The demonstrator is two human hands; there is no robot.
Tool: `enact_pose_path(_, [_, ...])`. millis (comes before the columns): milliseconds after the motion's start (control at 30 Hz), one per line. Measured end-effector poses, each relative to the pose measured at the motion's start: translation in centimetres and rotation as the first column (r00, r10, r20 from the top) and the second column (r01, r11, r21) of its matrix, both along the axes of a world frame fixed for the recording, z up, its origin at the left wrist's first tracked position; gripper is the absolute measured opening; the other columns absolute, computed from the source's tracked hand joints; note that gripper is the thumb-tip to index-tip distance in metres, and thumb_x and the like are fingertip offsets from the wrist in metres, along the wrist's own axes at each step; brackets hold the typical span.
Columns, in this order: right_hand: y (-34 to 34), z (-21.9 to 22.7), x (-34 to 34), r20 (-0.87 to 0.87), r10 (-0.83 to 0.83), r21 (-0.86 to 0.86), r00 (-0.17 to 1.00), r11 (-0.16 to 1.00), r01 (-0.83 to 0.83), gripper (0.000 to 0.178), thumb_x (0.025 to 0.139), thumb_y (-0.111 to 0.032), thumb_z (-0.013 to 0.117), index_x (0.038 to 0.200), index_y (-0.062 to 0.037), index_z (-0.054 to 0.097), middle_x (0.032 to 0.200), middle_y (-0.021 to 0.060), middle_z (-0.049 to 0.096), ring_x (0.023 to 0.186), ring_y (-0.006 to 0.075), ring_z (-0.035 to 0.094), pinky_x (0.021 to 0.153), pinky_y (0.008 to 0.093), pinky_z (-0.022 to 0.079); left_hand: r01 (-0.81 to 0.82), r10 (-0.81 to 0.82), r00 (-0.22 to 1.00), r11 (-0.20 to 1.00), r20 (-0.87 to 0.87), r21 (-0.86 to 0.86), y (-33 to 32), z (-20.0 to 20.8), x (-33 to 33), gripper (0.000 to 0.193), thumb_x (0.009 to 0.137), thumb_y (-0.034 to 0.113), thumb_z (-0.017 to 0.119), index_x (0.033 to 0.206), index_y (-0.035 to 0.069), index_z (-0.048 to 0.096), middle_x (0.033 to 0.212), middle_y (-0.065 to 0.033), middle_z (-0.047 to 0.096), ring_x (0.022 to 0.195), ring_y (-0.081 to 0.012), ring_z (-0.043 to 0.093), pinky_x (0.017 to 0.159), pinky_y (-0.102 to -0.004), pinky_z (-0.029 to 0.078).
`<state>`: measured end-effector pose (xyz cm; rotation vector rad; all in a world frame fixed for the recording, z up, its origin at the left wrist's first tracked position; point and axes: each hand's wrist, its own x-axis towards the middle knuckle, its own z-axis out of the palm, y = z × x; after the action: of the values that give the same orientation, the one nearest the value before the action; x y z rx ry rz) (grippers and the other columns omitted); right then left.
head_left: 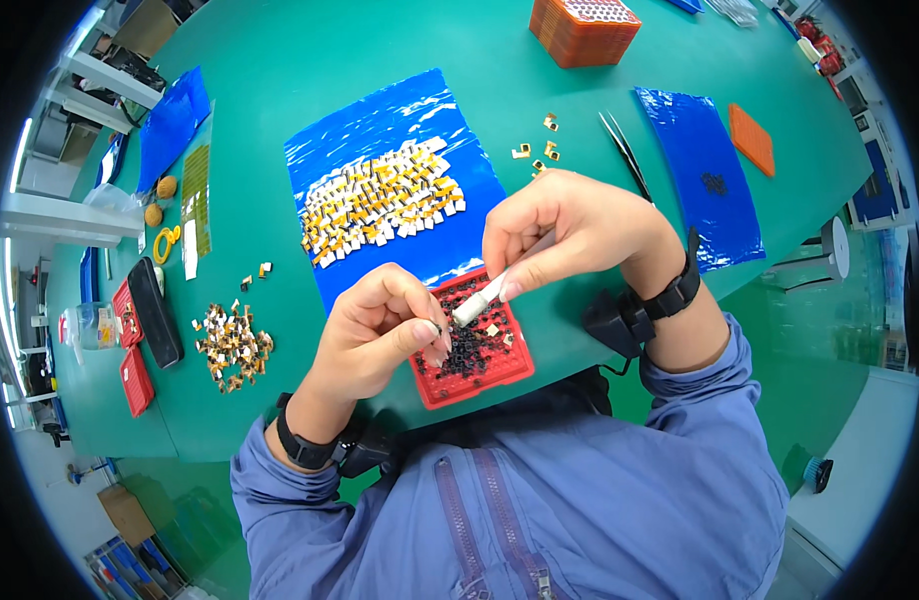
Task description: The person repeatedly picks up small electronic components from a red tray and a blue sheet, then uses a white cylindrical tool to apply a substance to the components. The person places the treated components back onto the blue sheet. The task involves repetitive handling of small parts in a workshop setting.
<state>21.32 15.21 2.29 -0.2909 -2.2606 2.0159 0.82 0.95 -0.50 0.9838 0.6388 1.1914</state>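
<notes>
**White stick at the left fingertips, over the red tray**

Right in front of you, your right hand [570,235] pinches the white stick [477,302] between thumb and forefinger, its tip down over the red tray [485,384]. Your left hand [380,325] faces it, thumb and forefinger drawn close together; you cannot tell from this view whether a small part sits between them. Black bits [468,352] lie heaped in the tray below.

You look to be working the stick's tip at your left fingertips. The next move seems to call for a steady left hand and a small, light turn of the right wrist.

Mind the near edge: the tray sits close to the table [480,70] rim, with your jacket [600,480] just past it. The tray's far side meets the blue sheet [405,105], so reaching forward takes you over the white-and-gold pieces [385,200]. A loose pile [235,345] lies left of your left forearm, with green tabletop between. Beyond your right hand lie the tweezers [628,160]. The widest room is farther out, between the sheet and the orange stack [585,35].
</notes>
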Motion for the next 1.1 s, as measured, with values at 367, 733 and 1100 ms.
enact_pose_path(367, [0.9, -0.4, 0.1, -0.052, -0.142, 0.027, 0.989, 0.989, 0.143, 0.014, 0.080, -0.012, 0.069, 0.083, -0.0007, 0.061, 0.066, -0.0037, 0.056, 0.061, 0.0012, 0.048, 0.053, 0.0162, 0.037, 0.040, 0.405, 0.760, 0.752, -0.509, 0.658, -0.1, 1.3, 0.2, 0.014, 0.062, -0.004, 0.068, 0.072, 0.004, 0.063, 0.079, -0.0108, 0.067, 0.066, -0.0193, 0.065, 0.056, -0.0266, 0.053])
enact_pose_path(733, [0.6, -0.4, 0.1, -0.061, -0.148, -0.008, 0.987, 0.989, 0.148, 0.013, 0.080, -0.009, 0.069, 0.083, -0.0002, 0.061, 0.065, -0.0035, 0.055, 0.060, 0.0011, 0.048, 0.052, 0.0160, 0.036, 0.122, 0.514, 0.707, 0.587, -0.485, 0.800, -0.4, 2.0, 0.3, 0.012, 0.062, 0.002, 0.069, 0.073, 0.003, 0.065, 0.080, -0.0109, 0.066, 0.064, -0.0196, 0.065, 0.054, -0.0271, 0.052])
enact_pose_path(1100, [0.7, -0.5, 0.1, -0.031, -0.159, 0.036, 0.987, 0.986, 0.160, 0.013, 0.080, -0.010, 0.069, 0.083, -0.0002, 0.061, 0.066, -0.0032, 0.056, 0.060, 0.0011, 0.048, 0.052, 0.0160, 0.036, 0.157, 0.501, 0.727, 0.544, -0.469, 0.824, -0.2, 1.9, 0.0, 0.013, 0.063, 0.004, 0.067, 0.076, 0.002, 0.065, 0.083, -0.0118, 0.065, 0.065, -0.0200, 0.064, 0.056, -0.0273, 0.053])
